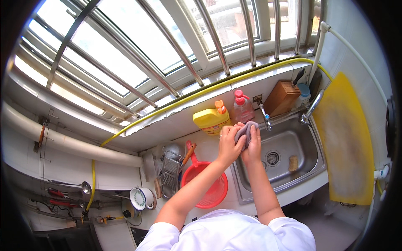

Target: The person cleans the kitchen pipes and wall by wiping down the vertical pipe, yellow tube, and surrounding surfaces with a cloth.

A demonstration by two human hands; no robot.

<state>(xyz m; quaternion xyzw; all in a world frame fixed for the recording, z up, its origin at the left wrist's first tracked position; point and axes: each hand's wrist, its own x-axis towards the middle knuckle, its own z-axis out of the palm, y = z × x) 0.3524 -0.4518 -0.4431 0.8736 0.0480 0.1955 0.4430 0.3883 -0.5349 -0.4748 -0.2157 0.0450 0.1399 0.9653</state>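
Note:
Above the left rim of the stainless steel sink [284,185], my two hands hold a bunched grey-mauve cloth [247,133] between them. My left hand [228,146] presses on the cloth from the left, with its thumb over the front. My right hand [252,149] has its fingers raised along the cloth's right side. A small tap [266,117] juts from the wall just right of the hands. Behind them stand a yellow jug with an orange cap [212,119] and a clear pump bottle with a red top [243,108]. A brown sponge [293,163] lies in the basin near the drain.
A red plastic colander [205,200] sits left of the sink, beside a metal grater [171,171] and an enamel mug [141,198]. A wooden knife block [281,95] and a curved faucet [314,105] stand behind the sink. A yellow board [345,141] leans at the right.

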